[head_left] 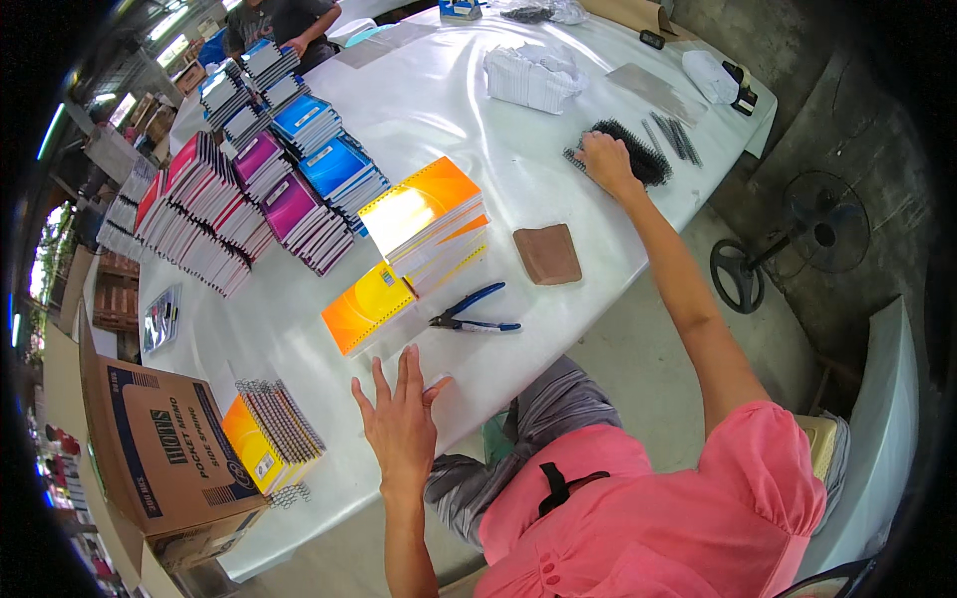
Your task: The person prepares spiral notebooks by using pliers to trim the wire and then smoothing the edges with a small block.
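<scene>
My right hand (606, 161) reaches far out to a pile of black spiral binding coils (646, 154). Its fingers are curled over coils at the pile's left edge; how many they grip is hidden. My left hand (397, 424) is spread over the table's near edge, fingers apart, with a small whitish bit by the thumb that I cannot make out. Just beyond it are blue-handled cutting pliers (469, 314). Unbound orange-covered notebooks stand in one taller stack (424, 214) and one lower stack (369, 304). Left of my left hand, spiral-bound orange notebooks (264, 444) lie piled.
Stacks of red (199, 189), purple (294, 214) and blue notebooks (334, 169) fill the left side. A cardboard box (164, 439) stands at the near left. A brown pad (547, 254), loose coils (678, 138) and a white paper stack (533, 80) lie about. A fan (822, 234) stands right; another person (284, 25) is beyond.
</scene>
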`<control>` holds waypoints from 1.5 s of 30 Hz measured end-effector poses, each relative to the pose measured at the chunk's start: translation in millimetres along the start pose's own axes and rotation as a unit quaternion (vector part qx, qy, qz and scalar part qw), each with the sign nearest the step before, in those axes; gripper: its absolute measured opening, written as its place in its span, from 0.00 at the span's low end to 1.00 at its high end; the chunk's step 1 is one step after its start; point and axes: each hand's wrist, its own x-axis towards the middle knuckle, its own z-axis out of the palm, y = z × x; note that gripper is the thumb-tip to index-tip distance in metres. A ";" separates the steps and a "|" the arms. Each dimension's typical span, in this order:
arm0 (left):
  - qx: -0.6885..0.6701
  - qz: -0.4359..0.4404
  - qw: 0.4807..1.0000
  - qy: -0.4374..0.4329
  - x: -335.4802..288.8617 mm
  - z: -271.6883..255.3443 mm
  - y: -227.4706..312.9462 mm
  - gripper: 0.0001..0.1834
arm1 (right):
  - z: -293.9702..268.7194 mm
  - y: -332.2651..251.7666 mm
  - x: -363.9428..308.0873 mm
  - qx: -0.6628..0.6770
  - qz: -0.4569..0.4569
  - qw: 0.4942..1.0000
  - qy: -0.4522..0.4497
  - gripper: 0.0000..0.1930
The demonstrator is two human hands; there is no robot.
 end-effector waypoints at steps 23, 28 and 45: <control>-0.005 -0.021 1.000 0.022 3.2 12.2 -0.5 0.32 | -146.8 -157.2 -95.7 0.564 -0.185 0.790 -0.153 0.10; 0.000 -0.023 0.999 0.028 3.5 10.6 -2.5 0.32 | -137.9 -220.4 -142.0 0.620 -0.165 0.713 -0.283 0.09; 0.004 -0.002 1.000 0.012 6.9 4.7 -3.3 0.31 | -141.9 -225.0 -138.5 0.538 -0.264 0.732 -0.325 0.08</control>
